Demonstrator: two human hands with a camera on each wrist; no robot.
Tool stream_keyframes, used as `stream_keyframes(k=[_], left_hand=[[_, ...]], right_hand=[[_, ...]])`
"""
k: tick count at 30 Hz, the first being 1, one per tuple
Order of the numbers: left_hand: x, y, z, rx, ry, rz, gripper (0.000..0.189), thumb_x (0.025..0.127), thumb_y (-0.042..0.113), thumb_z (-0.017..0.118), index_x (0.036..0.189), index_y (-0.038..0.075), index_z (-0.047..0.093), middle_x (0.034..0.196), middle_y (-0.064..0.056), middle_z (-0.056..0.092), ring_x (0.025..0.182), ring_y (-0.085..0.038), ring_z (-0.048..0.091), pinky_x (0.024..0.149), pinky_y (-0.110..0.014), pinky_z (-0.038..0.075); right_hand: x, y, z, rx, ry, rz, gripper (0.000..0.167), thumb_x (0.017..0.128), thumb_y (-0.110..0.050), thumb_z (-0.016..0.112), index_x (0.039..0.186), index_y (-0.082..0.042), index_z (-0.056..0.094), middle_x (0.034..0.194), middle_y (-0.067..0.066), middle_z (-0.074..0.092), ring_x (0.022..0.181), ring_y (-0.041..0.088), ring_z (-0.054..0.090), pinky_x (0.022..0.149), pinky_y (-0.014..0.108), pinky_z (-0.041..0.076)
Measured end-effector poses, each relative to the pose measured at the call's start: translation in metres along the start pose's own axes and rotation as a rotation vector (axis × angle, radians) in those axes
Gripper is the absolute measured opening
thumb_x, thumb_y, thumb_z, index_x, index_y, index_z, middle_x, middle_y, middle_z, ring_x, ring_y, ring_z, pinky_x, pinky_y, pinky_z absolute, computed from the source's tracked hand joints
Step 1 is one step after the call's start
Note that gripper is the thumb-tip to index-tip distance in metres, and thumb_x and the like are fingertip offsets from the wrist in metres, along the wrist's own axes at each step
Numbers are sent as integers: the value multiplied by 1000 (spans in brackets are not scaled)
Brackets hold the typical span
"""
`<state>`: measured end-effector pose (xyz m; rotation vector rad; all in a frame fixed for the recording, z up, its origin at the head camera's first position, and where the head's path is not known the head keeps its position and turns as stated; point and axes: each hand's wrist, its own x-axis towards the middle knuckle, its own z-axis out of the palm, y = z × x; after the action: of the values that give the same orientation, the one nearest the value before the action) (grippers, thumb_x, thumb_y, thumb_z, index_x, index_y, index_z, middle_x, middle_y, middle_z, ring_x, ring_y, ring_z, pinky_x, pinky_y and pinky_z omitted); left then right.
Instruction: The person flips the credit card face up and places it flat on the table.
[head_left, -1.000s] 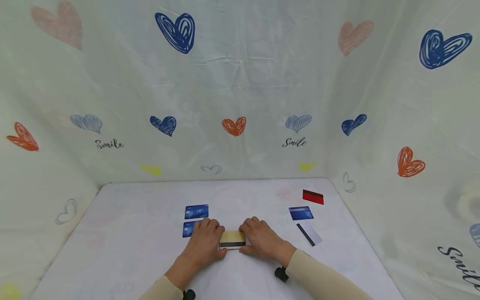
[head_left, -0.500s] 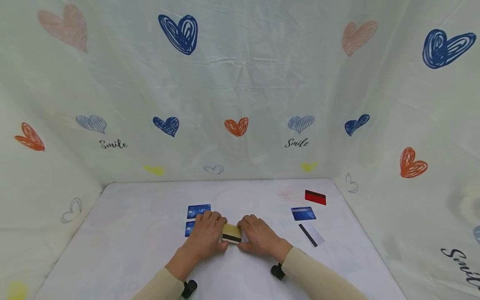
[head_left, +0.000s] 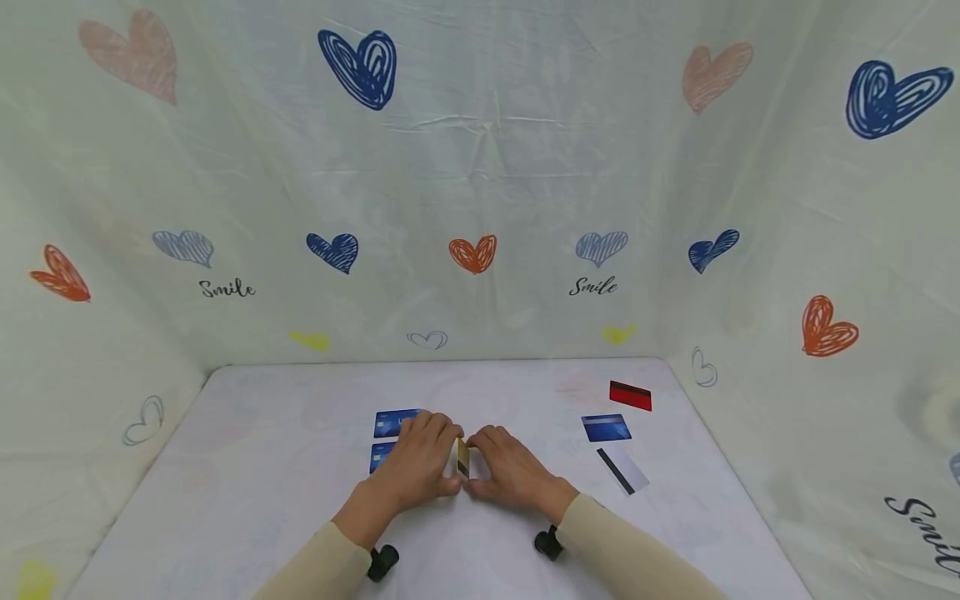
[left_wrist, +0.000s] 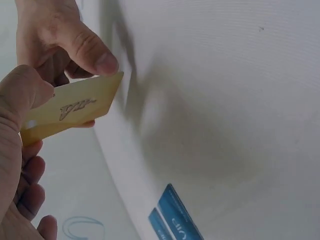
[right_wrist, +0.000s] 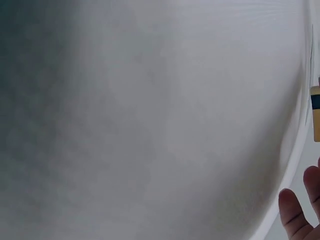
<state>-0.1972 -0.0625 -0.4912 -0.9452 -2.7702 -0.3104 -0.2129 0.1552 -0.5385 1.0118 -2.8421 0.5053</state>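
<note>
A gold VIP card (head_left: 462, 460) is held on edge between my two hands over the middle of the table. My left hand (head_left: 415, 457) pinches it, thumb (left_wrist: 37, 89) on one edge and fingers beneath. From the other end my right hand (head_left: 517, 472) grips it, its thumb (left_wrist: 102, 62) at the upper edge and a fingertip showing at the lower one. The VIP face of the card (left_wrist: 80, 102) appears in the left wrist view. Its dark-striped back (right_wrist: 316, 120) is cut off at the right of the right wrist view.
Two blue cards (head_left: 388, 423) lie behind my left hand, which partly covers them. At the right lie a red card (head_left: 631, 396), a blue striped card (head_left: 606, 427) and a white card (head_left: 623, 470) on the white table (head_left: 262, 492). A heart-print curtain (head_left: 420, 192) surrounds it.
The gold card has been lifted and turned from nearly flat, stripe side showing, to steeply on edge. My hands have drawn closer together. The other cards have stayed in place.
</note>
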Motion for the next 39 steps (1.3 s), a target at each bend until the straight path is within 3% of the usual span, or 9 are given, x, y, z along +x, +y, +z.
stream_keyframes(k=[5, 11, 22, 26, 31, 35, 39], left_hand=[[0, 0, -1, -62, 17, -19, 63, 83, 41, 88, 131, 10, 62, 125, -5, 61, 117, -26, 51, 103, -51, 45], [-1, -5, 5, -104, -10, -72, 66, 83, 43, 90, 134, 10, 63, 125, -5, 62, 117, -25, 50, 107, -51, 45], [-1, -9, 11, -196, -72, -120, 62, 84, 41, 90, 134, 12, 68, 123, -1, 66, 116, -21, 51, 108, -48, 48], [-1, -9, 12, -197, -97, -184, 60, 83, 39, 91, 129, 10, 67, 124, -3, 69, 117, -25, 55, 109, -49, 48], [0, -7, 14, -138, -109, -265, 61, 80, 38, 92, 127, 8, 64, 115, -4, 73, 112, -24, 57, 104, -47, 52], [1, -4, 18, -19, -96, -263, 64, 79, 39, 93, 128, 10, 65, 117, -6, 73, 109, -25, 57, 103, -49, 51], [2, -2, 20, 63, -78, -241, 65, 78, 39, 94, 130, 12, 66, 121, -7, 71, 112, -27, 58, 103, -51, 51]], right_hand=[[0, 0, -2, 69, 32, 6, 48, 93, -31, 78, 133, -10, 63, 127, 0, 63, 117, 17, 59, 103, 34, 53], [-1, -1, -2, 194, 47, -5, 48, 93, -25, 80, 135, -10, 61, 130, 1, 63, 116, 18, 62, 98, 34, 55], [-3, -6, -4, 272, -8, 77, 55, 96, -34, 79, 141, -12, 57, 139, 0, 59, 118, 15, 61, 98, 34, 55], [-6, -5, -9, 197, 29, 47, 63, 94, -36, 80, 144, -10, 53, 140, 3, 58, 120, 17, 61, 100, 36, 55], [-7, -6, -20, -19, 127, -58, 66, 91, -39, 82, 143, -10, 53, 137, 5, 60, 123, 20, 60, 104, 39, 53], [-5, -8, -28, -188, 149, -110, 67, 92, -46, 80, 142, -11, 54, 137, 4, 58, 121, 20, 57, 99, 37, 52], [-4, -10, -32, -287, 136, -122, 62, 92, -47, 78, 139, -12, 58, 134, 2, 59, 118, 19, 55, 93, 34, 50]])
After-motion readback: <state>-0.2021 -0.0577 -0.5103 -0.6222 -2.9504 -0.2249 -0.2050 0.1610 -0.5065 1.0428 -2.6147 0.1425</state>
